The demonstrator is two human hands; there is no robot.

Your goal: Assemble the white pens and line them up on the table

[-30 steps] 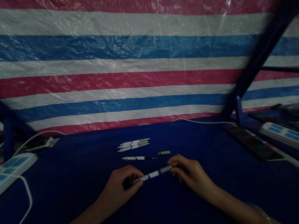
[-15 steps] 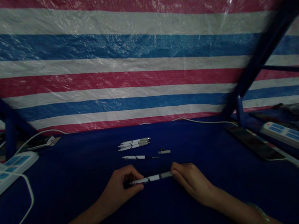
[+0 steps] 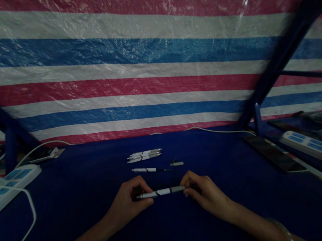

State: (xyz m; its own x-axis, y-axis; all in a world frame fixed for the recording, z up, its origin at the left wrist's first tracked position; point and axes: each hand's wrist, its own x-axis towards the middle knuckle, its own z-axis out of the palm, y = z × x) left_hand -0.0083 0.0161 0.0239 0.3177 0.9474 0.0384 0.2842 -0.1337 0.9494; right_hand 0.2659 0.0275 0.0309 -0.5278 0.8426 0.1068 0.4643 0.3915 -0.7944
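A white-and-grey ballpoint pen (image 3: 163,192) lies crosswise between my two hands, just above the blue tabletop. My left hand (image 3: 131,198) pinches its clicker end between thumb and fingertips. At the grey tip end, the thumb and fingers of my right hand (image 3: 204,191) close around the point. Just beyond is a second pen (image 3: 146,170) without its grey front part, its dark refill showing to the right. A loose grey pen grip (image 3: 177,163) lies to the right of that, with a tiny dark piece beside it. Several assembled pens (image 3: 145,156) rest side by side farther back.
At the left edge stands a white power strip (image 3: 25,171) with a cable; another power strip (image 3: 313,145) is at the right. A dark phone (image 3: 275,154) lies nearby. Blue metal posts (image 3: 258,120) flank the table, with a striped tarp (image 3: 147,84) behind.
My right hand has loosened from its wrap around the grey section and shifted to the tip, showing more of the pen. My left hand and the pen have moved slightly left.
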